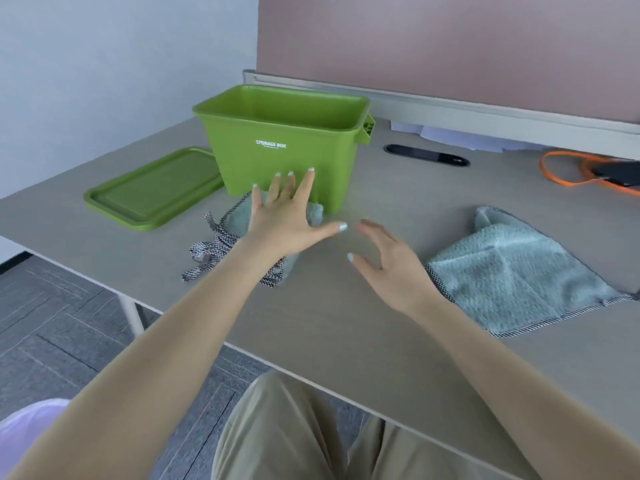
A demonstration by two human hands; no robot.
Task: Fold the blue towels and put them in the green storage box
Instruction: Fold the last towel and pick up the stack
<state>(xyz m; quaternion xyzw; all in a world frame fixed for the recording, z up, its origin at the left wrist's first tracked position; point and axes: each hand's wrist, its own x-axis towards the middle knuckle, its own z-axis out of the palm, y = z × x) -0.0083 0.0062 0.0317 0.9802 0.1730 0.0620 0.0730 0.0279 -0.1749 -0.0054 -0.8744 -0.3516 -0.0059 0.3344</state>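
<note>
Hands (332, 237) spread above crumpled blue towel (239, 223) beside green storage box (284, 147)

This looks like an office workstation. The grey laminate tabletop (346, 323) has a black oval cable grommet (426, 154) set into it in the upper middle of the frame, and along its far edge runs a pale metal rail (485, 105) carrying a dusty-pink partition screen (450, 43), as on a cubicle desk. At the upper right lie loose white papers (450, 133) and a coiled orange cable (568, 174) beside a dark device (620, 173). At the lower left, grey carpet tiles (62, 323) cover the floor, a white desk leg (133, 315) stands on them, and a bin with a pale plastic liner (27, 427) shows in the corner.
</note>
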